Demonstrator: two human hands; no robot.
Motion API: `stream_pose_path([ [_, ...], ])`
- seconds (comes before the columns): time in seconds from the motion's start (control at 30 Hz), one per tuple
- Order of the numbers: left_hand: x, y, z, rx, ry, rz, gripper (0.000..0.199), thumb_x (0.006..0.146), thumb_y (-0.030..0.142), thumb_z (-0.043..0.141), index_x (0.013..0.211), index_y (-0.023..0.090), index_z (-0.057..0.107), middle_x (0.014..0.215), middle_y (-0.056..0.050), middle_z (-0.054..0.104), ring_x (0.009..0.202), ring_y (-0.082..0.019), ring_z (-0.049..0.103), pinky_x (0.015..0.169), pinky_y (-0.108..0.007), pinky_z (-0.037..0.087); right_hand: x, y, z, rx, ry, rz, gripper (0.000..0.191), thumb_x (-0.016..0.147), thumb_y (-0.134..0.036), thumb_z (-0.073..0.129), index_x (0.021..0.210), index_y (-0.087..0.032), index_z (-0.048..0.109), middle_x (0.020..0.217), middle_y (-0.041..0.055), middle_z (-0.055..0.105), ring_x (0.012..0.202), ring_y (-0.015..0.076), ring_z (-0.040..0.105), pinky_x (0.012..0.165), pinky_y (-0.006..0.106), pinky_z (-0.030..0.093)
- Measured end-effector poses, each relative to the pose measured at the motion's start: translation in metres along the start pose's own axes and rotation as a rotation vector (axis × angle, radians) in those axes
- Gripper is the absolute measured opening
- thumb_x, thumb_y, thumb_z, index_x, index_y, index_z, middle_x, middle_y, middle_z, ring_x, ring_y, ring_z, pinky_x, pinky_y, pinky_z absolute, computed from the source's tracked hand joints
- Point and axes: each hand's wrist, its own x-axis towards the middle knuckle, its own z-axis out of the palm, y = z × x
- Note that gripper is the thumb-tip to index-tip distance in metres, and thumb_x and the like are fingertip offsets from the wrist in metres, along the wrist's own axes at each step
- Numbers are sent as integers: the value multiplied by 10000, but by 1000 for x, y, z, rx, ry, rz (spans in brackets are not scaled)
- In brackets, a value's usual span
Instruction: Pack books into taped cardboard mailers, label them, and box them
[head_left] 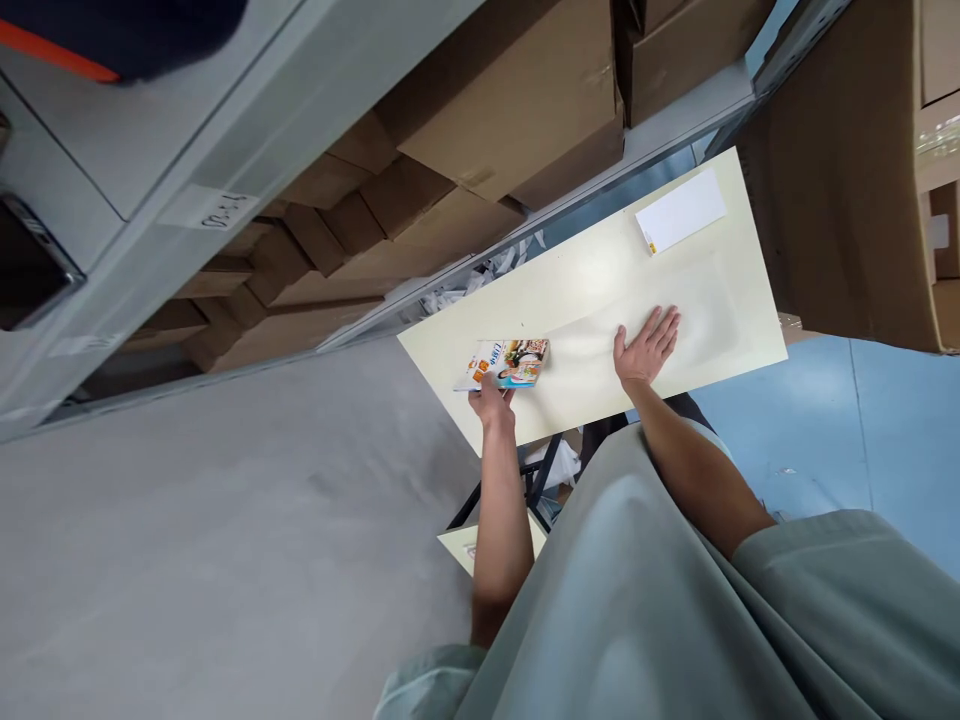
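My left hand [493, 405] grips a colourful printed booklet [519, 362] by its near edge, thumb on top. Food pictures and large characters cover its face, and it is over the left part of a cream tabletop [592, 280]. My right hand [649, 345] lies flat, palm down, fingers stretched out. Under and around it is a faint, clear plastic sheet or bag [705, 300], hard to tell from the tabletop. A white card or flat packet [682, 210] with a small orange mark rests near the table's far right corner.
Beyond the table stands a metal shelf [300, 110] stacked with cardboard boxes [517, 100]. A large open carton [840, 180] is close on the right. White scraps [487, 272] lie behind the table. Below it show a dark metal frame and a lower cream board [457, 548].
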Motion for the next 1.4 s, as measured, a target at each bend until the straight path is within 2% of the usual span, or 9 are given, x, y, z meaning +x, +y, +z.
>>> stream_pose_path([
  [0.2,25,37,43,21,-65,108,255,996,201,657,1250,221,642,1248,-115,774,1118,-205,782,902,-343,665,0,-1,-1,53,-19,8,870,1098,-612,315,1712,1,257,1773,313,222,1690,406,135,1287,688,276],
  [0.37,39,68,83,-136,-290,123,337,1040,314,656,1362,216,667,1229,-135,792,1184,-209,765,932,-280,654,1,-1,-3,92,-49,20,859,1098,-594,336,1713,2,257,1778,312,210,1695,405,112,1298,686,257],
  [0.53,27,77,78,-251,-313,136,358,1094,268,547,1434,220,649,1288,-124,785,1288,-185,726,1005,-250,633,1,-2,-3,109,-55,23,858,1099,-584,340,1712,10,253,1780,316,199,1698,407,92,1299,693,249],
  [0.77,-72,5,23,-259,-332,19,324,1056,225,619,1372,253,687,1450,-78,730,1432,-216,635,1121,-312,595,3,-1,-4,137,-66,31,840,1103,-567,341,1712,5,265,1789,301,191,1698,400,114,1305,678,249],
  [0.97,-136,-41,20,-192,-538,-15,337,955,347,797,1272,246,745,1393,-95,762,1402,-262,662,1127,-369,596,9,-2,-17,183,-153,63,799,1097,-488,425,1722,-19,260,1806,272,155,1703,375,124,1333,626,233],
  [1.07,-140,-49,31,-196,-684,-7,377,909,388,845,1240,229,761,1390,-99,765,1389,-261,668,1143,-362,576,13,12,-31,208,-224,11,761,1095,-429,452,1733,-66,255,1813,252,146,1708,360,117,1328,623,255],
  [1.2,-140,-68,62,-148,-847,-72,375,867,347,885,1191,197,769,1301,-109,800,1250,-247,740,1115,-358,584,40,73,-62,269,-381,-296,662,1052,-296,567,1673,-127,412,1808,212,227,1700,316,180,1341,537,288],
  [1.27,-144,-81,85,-98,-893,-123,350,866,313,883,1172,187,769,1231,-111,818,1131,-236,775,1066,-361,607,64,114,-82,323,-392,-383,551,1057,-269,570,1589,-134,528,1767,207,344,1662,284,300,1339,479,318],
  [1.4,-160,-107,141,9,-917,-133,261,881,278,855,1104,169,774,1096,-111,831,972,-218,780,974,-358,624,112,177,-120,435,-354,-346,398,1102,-255,433,1387,-157,693,1483,165,691,1406,228,635,1225,398,486],
])
